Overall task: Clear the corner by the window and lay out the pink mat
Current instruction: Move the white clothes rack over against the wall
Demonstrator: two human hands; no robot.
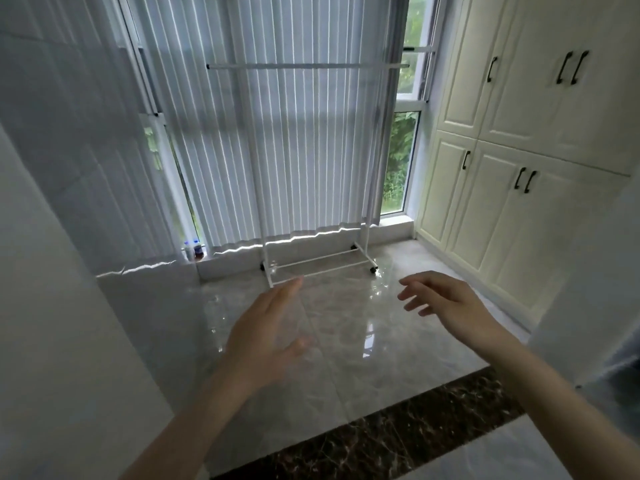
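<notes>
A white clothes rack [304, 161] on small black wheels is standing in the corner by the window [403, 157], its base frame resting on the glossy marble floor [346, 341] just in front of the low sill. Its top rail is running across at the height of the window's middle bar, and nothing is hanging from it. A pink mat is not showing anywhere in this view.

Both bare arms are reaching forward toward the rack, touching nothing. The left hand [266, 337] is hanging in the air with fingers straight and together, thumb spread to the side, holding nothing. The right hand [440, 299] is hovering palm down with fingers spread and loosely bent, also holding nothing. Both hands are sitting short of the rack's base, apart from it.

Behind the rack, pale pleated curtains [277, 133] are covering most of the window, with green leaves showing through the uncovered glass at the right. Two small bottles [193, 249] are standing on the sill at the left end. Cream cabinets [519, 150] with dark handles are lining the right wall. A dark marble strip [398, 434] is crossing the floor nearest the viewer.
</notes>
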